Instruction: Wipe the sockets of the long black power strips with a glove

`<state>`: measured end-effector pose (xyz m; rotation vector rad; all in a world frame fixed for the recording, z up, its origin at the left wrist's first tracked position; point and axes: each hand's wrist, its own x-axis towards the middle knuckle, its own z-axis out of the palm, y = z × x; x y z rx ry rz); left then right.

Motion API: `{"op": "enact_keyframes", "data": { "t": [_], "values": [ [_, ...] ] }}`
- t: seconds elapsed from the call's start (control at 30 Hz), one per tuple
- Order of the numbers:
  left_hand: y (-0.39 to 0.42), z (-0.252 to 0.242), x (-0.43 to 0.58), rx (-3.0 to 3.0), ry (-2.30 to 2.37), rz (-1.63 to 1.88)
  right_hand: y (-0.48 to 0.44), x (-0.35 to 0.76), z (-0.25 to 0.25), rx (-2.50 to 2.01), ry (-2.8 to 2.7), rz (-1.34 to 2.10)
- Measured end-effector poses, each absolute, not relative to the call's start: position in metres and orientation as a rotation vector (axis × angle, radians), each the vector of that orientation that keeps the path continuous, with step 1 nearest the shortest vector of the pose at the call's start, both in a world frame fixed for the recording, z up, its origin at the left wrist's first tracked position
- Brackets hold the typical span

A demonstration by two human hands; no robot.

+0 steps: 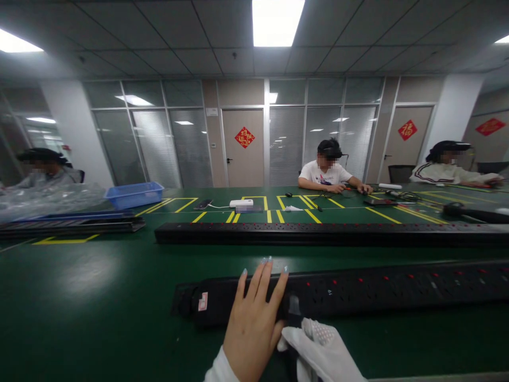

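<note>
My left hand [252,315] is bare and lies with fingers spread across the near long black power strip [369,286]. A small white label [202,301] with red marks sits by the strip's left end. In a white glove, my right hand [318,347] is closed around a black tool [295,318] with a pale, blurred tip. The tip is over the strip, just right of my left fingers; its exact kind and whether it touches the strip I cannot tell. Red dots and sockets run along the strip.
A second long power strip [318,233] lies behind, parallel. On the left are a blue basket [135,195], black metal profiles [71,225] and clear plastic wrap [51,199]. A black-headed mallet [473,213] lies at right. Two people sit across the green table [99,302], another at far left.
</note>
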<state>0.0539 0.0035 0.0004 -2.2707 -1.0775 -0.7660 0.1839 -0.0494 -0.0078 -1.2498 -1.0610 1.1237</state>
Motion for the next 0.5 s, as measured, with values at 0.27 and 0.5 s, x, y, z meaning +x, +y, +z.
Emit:
{"op": "enact_keyframes", "data": {
  "t": [0.27,0.5],
  "values": [
    [0.004,-0.003,0.053,-2.270,-1.135,-0.792,-0.036,0.174,-0.009,-1.332,-1.110,1.252],
    [0.002,0.000,0.057,-2.286,-1.188,-0.809,-0.053,0.202,-0.008,-1.464,-1.181,1.325]
  ]
}}
